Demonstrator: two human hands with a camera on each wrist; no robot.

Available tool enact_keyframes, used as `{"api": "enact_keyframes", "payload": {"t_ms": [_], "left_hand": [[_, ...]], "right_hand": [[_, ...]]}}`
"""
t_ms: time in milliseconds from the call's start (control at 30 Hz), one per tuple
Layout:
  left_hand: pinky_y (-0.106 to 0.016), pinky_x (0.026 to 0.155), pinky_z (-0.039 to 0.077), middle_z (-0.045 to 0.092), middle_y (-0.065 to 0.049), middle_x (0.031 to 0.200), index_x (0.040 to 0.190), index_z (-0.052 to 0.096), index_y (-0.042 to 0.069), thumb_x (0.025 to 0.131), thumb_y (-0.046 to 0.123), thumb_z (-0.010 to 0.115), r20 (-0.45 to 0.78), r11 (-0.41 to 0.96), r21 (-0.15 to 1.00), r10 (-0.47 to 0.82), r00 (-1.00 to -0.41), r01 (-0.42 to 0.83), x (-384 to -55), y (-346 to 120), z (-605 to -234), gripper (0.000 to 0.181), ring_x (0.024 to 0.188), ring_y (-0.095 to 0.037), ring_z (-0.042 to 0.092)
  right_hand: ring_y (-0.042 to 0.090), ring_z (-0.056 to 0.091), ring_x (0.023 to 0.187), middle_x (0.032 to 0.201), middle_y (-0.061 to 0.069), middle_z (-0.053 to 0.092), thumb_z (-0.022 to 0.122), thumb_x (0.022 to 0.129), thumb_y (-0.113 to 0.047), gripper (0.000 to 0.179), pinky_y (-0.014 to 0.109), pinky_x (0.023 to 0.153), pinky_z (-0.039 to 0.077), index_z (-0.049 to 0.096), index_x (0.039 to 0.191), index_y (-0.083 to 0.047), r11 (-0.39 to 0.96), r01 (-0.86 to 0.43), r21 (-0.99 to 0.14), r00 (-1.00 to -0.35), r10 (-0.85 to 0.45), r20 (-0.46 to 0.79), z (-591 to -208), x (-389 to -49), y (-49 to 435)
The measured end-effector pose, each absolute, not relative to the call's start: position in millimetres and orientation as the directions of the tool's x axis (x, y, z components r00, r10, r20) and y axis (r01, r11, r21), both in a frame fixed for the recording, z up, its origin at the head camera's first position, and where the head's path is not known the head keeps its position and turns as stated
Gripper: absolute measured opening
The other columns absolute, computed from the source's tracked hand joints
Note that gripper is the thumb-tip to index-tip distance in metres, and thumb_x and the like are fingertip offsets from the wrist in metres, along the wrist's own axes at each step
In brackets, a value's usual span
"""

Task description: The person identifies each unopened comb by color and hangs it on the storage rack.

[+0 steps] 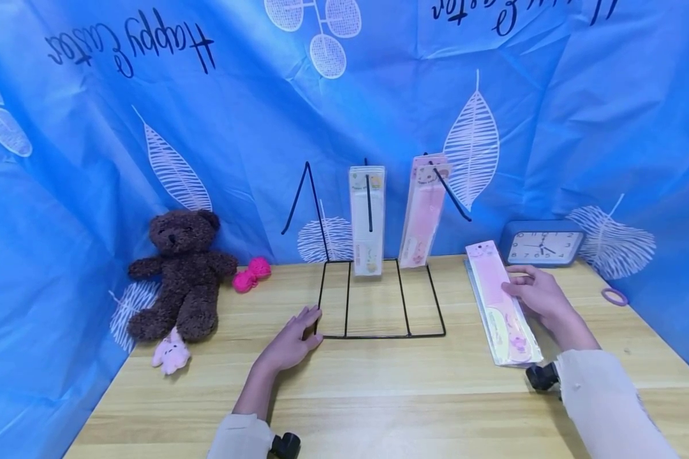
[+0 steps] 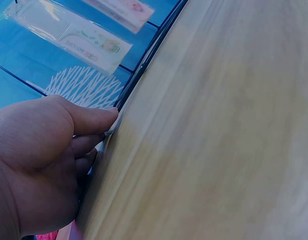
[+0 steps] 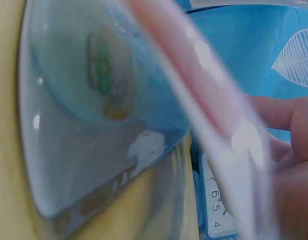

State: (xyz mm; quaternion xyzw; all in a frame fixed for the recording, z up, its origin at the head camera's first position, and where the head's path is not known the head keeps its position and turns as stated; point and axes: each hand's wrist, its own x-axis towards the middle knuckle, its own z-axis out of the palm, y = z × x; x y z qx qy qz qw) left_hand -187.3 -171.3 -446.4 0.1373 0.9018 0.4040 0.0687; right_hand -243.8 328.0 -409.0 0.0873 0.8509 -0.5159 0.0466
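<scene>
A black wire rack point(image 1: 373, 336) stands in the middle of the table. My left hand point(image 1: 289, 341) pinches its front left corner between thumb and fingers, as the left wrist view shows. On the rack's middle hook hangs a packaged white comb point(image 1: 367, 223); pink comb packs point(image 1: 423, 220) hang from the right hook. My right hand point(image 1: 536, 296) holds a pink comb pack point(image 1: 496, 290) by its right edge, at the table's right side. Under it lies a bluish clear pack point(image 3: 104, 80), mostly covered in the head view. In the right wrist view the pink pack is tilted and blurred.
A blue alarm clock point(image 1: 542, 243) stands behind my right hand, with a purple ring point(image 1: 614, 296) at the right edge. On the left sit a brown teddy bear point(image 1: 184, 280), a pink bow-shaped item point(image 1: 251, 275) and a small pink plush point(image 1: 171, 352). A blue curtain point(image 1: 252, 127) backs the table.
</scene>
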Motion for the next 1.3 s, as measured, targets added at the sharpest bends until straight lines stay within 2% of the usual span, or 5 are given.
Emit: {"api": "enact_keyframes", "payload": {"t_ms": [133, 400, 767, 1200, 1300], "left_hand": [[-0.052, 0.124, 0.006, 0.03, -0.019, 0.162, 0.153, 0.04, -0.003, 0.102, 0.009, 0.059, -0.012, 0.632, 0.751, 0.302, -0.953, 0.191, -186.8, -171.4, -446.1, 0.056, 0.153, -0.038, 0.015], [-0.051, 0.124, 0.006, 0.028, -0.02, 0.163, 0.153, 0.04, -0.003, 0.102, 0.008, 0.059, -0.014, 0.625, 0.757, 0.305, -0.952, 0.189, -188.4, -171.7, -447.7, 0.055, 0.153, -0.037, 0.015], [-0.052, 0.124, 0.006, 0.029, -0.021, 0.162, 0.153, 0.041, -0.002, 0.102, 0.008, 0.059, -0.02, 0.628, 0.757, 0.295, -0.955, 0.178, -187.9, -171.1, -446.8, 0.055, 0.153, -0.038, 0.015], [-0.052, 0.124, 0.007, 0.027, -0.022, 0.163, 0.153, 0.04, -0.001, 0.103, 0.009, 0.058, -0.023, 0.636, 0.75, 0.3, -0.954, 0.181, -188.0, -171.9, -446.9, 0.055, 0.153, -0.038, 0.015], [-0.051, 0.124, 0.007, 0.027, -0.021, 0.163, 0.153, 0.04, -0.001, 0.103, 0.009, 0.058, -0.024, 0.637, 0.749, 0.302, -0.953, 0.183, -188.3, -171.7, -446.9, 0.055, 0.153, -0.037, 0.015]], "right_hand": [[0.023, 0.054, 0.102, 0.135, 0.026, 0.049, 0.059, 0.102, -0.017, 0.061, 0.022, 0.072, 0.052, 0.035, 0.155, 0.001, 0.471, 0.147, -0.87, -0.989, 0.097, -0.114, -405.2, -241.7, 323.3], [0.015, 0.055, 0.103, 0.134, 0.018, 0.053, 0.061, 0.102, -0.024, 0.06, 0.017, 0.077, 0.052, 0.039, 0.154, -0.003, 0.452, 0.066, -0.89, -0.995, 0.1, -0.023, -396.4, -235.3, 316.7], [0.004, 0.054, 0.103, 0.115, -0.003, 0.056, 0.062, 0.103, -0.024, 0.05, 0.008, 0.083, 0.048, 0.049, 0.146, -0.003, 0.403, -0.114, -0.908, -0.984, 0.079, 0.159, -378.5, -220.7, 311.7], [0.005, 0.055, 0.106, 0.122, -0.003, 0.055, 0.06, 0.103, -0.028, 0.049, 0.008, 0.084, 0.049, 0.049, 0.147, -0.009, 0.371, -0.135, -0.919, -0.977, 0.107, 0.187, -364.2, -212.5, 297.9], [0.007, 0.056, 0.106, 0.119, -0.003, 0.057, 0.062, 0.102, -0.018, 0.041, 0.008, 0.085, 0.049, 0.055, 0.142, -0.008, 0.251, -0.202, -0.947, -0.965, 0.112, 0.236, -362.0, -209.6, 296.4]]}}
